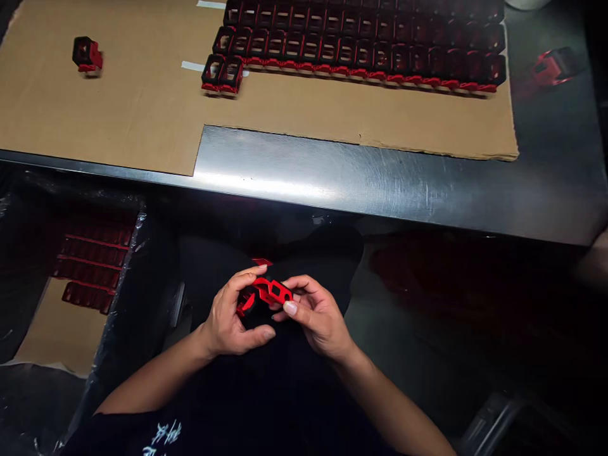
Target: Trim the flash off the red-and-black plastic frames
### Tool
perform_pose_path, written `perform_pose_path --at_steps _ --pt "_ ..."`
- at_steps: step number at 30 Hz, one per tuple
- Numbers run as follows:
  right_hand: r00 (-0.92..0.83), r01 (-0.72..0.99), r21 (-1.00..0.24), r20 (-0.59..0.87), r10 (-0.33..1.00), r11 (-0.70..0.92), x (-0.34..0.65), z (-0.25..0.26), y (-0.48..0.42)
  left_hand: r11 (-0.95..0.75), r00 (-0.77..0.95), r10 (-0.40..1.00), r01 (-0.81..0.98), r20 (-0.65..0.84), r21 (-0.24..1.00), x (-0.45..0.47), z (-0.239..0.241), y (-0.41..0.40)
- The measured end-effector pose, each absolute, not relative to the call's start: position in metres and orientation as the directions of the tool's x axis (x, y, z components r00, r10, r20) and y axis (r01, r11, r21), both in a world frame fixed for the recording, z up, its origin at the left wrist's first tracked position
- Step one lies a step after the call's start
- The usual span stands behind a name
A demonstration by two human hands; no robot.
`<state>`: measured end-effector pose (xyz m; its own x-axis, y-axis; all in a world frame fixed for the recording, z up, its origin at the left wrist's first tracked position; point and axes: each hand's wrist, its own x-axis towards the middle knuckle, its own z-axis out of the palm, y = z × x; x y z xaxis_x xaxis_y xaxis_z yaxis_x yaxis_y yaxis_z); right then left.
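Above my lap, my right hand [323, 320] pinches a red plastic piece [280, 291] with a squarish hole between thumb and fingers. My left hand [228, 316] curls around a red-and-black part [247, 304], its thumb held away from the fingers. Whether the two pieces are joined I cannot tell, since fingers and shadow cover where they meet. A small flat red bit [262, 261] shows just beyond my left fingertips. On the table ahead, rows of black-and-red frame-shaped parts [365, 54] stand close together, with a pair [221, 75] at their near left corner.
A cardboard sheet [133, 120] covers much of the metal table [304, 168]. One part [87, 55] stands alone at left; a blurred one [553, 66] lies at far right. Down left, a plastic-lined box [135, 247] holds more rows on cardboard. Something blurred and skin-coloured [593, 263] shows at right.
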<state>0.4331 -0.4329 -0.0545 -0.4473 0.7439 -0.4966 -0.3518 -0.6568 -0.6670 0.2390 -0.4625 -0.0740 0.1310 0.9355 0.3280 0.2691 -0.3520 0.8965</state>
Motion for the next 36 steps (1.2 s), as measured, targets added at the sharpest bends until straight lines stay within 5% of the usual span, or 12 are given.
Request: perform_pose_path --at_steps 5,11,18,26,31,36 --pt "-0.311 -0.358 -0.773 -0.431 0.847 -0.524 0.439 -0.054 -0.425 -0.218 0.131 0.972 0.185 0.195 0.958 0.233 -0.069 -0.462" --pt "-0.39 -0.318 -0.786 -0.402 0.828 -0.531 0.438 -0.054 -0.419 0.091 0.122 0.989 -0.06 -0.083 0.994 0.229 -0.064 -0.457" --pt "-0.492 -0.253 -0.765 -0.425 0.759 -0.592 0.423 -0.055 -0.41 0.332 0.152 0.936 -0.096 -0.316 0.938 0.213 -0.055 -0.463" --pt "-0.565 -0.186 -0.787 -0.404 0.72 -0.588 0.404 -0.058 -0.406 0.351 0.16 0.918 0.1 -0.364 0.931 0.208 -0.04 -0.469" --pt "-0.531 0.01 -0.87 -0.422 0.734 -0.493 0.398 -0.06 -0.403 0.408 -0.183 0.909 0.207 -0.374 0.889 0.166 -0.036 -0.477" --pt "-0.447 0.143 -0.844 -0.521 0.727 -0.517 0.408 -0.089 -0.401 0.648 -0.746 0.563 0.131 -0.356 0.751 0.025 -0.047 -0.518"
